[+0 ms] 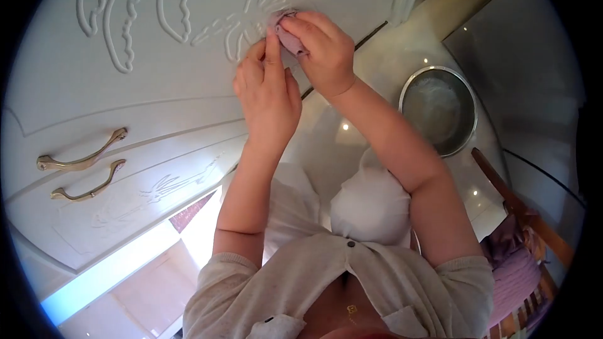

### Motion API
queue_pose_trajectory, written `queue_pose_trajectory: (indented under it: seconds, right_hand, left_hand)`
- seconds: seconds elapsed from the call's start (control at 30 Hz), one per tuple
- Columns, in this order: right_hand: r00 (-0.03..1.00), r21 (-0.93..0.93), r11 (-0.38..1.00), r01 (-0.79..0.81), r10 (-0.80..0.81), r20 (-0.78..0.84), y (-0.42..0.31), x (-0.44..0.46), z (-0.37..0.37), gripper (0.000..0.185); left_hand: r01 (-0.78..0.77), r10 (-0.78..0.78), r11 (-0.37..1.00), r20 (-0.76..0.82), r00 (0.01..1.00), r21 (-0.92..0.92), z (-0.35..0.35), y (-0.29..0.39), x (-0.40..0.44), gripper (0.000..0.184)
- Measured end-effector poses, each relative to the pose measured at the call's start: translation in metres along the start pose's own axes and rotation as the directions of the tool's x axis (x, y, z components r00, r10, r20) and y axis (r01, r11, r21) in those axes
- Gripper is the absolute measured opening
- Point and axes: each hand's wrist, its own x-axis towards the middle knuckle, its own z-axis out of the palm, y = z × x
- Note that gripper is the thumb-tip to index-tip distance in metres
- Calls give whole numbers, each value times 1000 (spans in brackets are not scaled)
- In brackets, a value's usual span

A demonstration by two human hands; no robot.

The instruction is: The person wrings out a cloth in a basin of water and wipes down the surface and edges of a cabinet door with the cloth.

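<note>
A small pinkish-purple cloth (290, 39) is bunched in my right hand (323, 50), whose fingers are wrapped round it against the white cabinet front. Raised floral carving (242, 22) lies right beside the cloth. My left hand (269, 91) is just left of it, back of the hand toward me, with its fingertips close to the cloth and the panel. Whether those fingertips grip the cloth edge or only touch the panel is unclear.
A round metal basin (440, 112) with cloudy water stands on the glossy floor at the right. Two brass handles (81, 157) stick out from the cabinet at the left. A wooden chair (543, 235) with a purple cushion (515, 279) is at the lower right.
</note>
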Motion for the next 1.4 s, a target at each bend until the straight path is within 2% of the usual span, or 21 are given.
queue_pose_trajectory:
  seconds: [0.07, 0.1, 0.17, 0.3, 0.4, 0.47, 0.6, 0.67, 0.7, 0.87, 1.0, 1.07, 1.1, 1.17, 1.33, 1.4]
  right_hand:
    - [995, 9, 995, -95, 94, 42, 8, -10, 0, 33]
    - [995, 10, 996, -90, 89, 44, 12, -15, -2, 33]
    - [980, -65, 983, -172, 178, 92, 20, -26, -6, 31]
    - [994, 11, 994, -106, 107, -14, -1, -2, -1, 30]
    - [996, 30, 996, -84, 83, 10, 6, -8, 0, 32]
    - [979, -56, 981, -184, 188, 76, 19, -26, -4, 32]
    - [984, -48, 984, -172, 174, 44, 1, -6, -7, 30]
    - [998, -41, 998, -46, 48, 51, -9, 9, -2, 30]
    - [997, -28, 999, -37, 39, 60, -5, 2, 0, 30]
    - [986, -119, 986, -120, 132, 99, 11, -16, -5, 31]
    - [995, -77, 997, -30, 37, 96, -5, 7, -4, 31]
    - [984, -35, 994, -103, 107, 142, 2, -4, -7, 30]
    - [985, -37, 996, -85, 90, 149, 7, -9, -6, 30]
    - [969, -104, 980, -171, 186, 160, 14, -19, -9, 29]
    - [981, -44, 992, -116, 121, 154, -4, 6, -3, 30]
    - [982, -47, 994, -97, 103, 161, 1, -4, -4, 31]
  left_hand:
    - [-21, 22, 1000, 7, 1000, -7, 0, -4, 0, 67]
    - [-41, 41, 999, 7, 999, -18, 0, -5, 0, 68]
    - [-30, 30, 999, 5, 1000, -20, 1, -5, 0, 68]
    - [-33, 33, 999, 6, 999, 6, 1, -3, -1, 69]
    - [-36, 36, 999, 7, 999, 6, 0, -4, 0, 69]
    - [-19, 19, 1000, 9, 1000, -7, 0, -4, 0, 69]
    - [-23, 23, 1000, 1, 1000, 6, 0, -2, 0, 69]
    - [-26, 27, 999, 9, 1000, -30, -1, -5, 2, 69]
    - [-27, 29, 997, 24, 999, -67, -2, -7, 2, 69]
    - [-19, 18, 999, -28, 999, -28, 1, -6, 0, 71]
    - [-17, 17, 1000, -28, 999, -20, 2, -7, 0, 72]
    - [1, -2, 999, -5, 1000, -40, -2, -7, -3, 72]
    - [14, -13, 998, 13, 1000, -54, -2, -7, -2, 71]
    - [25, -25, 998, 2, 1000, -57, -3, -7, -2, 71]
    - [48, -46, 998, 28, 999, -52, -5, -6, 1, 72]
    - [64, -63, 995, 25, 998, -74, -8, -4, 2, 64]
